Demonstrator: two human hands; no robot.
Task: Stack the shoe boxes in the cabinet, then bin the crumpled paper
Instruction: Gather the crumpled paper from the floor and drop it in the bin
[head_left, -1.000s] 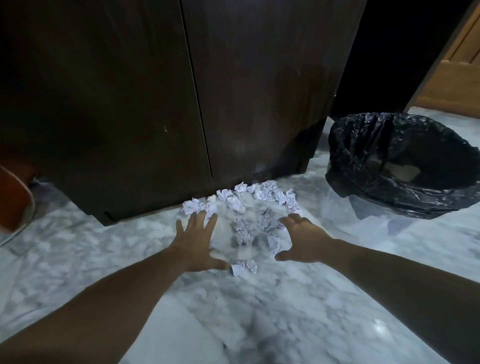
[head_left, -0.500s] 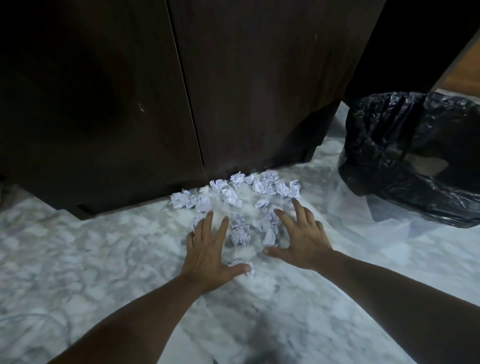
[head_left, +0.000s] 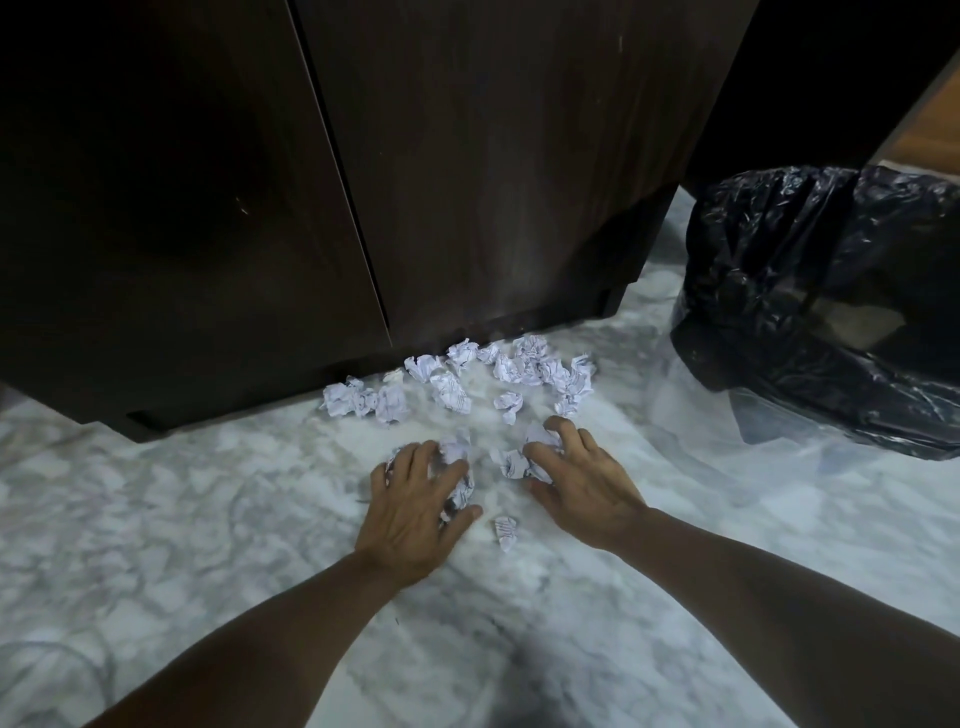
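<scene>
Marble floor (head_left: 218, 499) by closed cabinet (head_left: 467, 182): left hand (head_left: 415, 504) and right hand (head_left: 584, 483) curl onto near crumpled paper (head_left: 511, 462); bin (head_left: 831, 312) lies right, nearer right hand.

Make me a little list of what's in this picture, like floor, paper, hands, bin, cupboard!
floor: pale marble floor
paper: many crumpled paper balls scattered in front of the cupboard
left hand: left hand fingers curled over paper balls
right hand: right hand fingers curled round paper balls
stray ball: one loose paper ball lies between the hands
bin: bin with a black bag, to the right
cupboard: dark wooden cupboard, doors closed
</scene>
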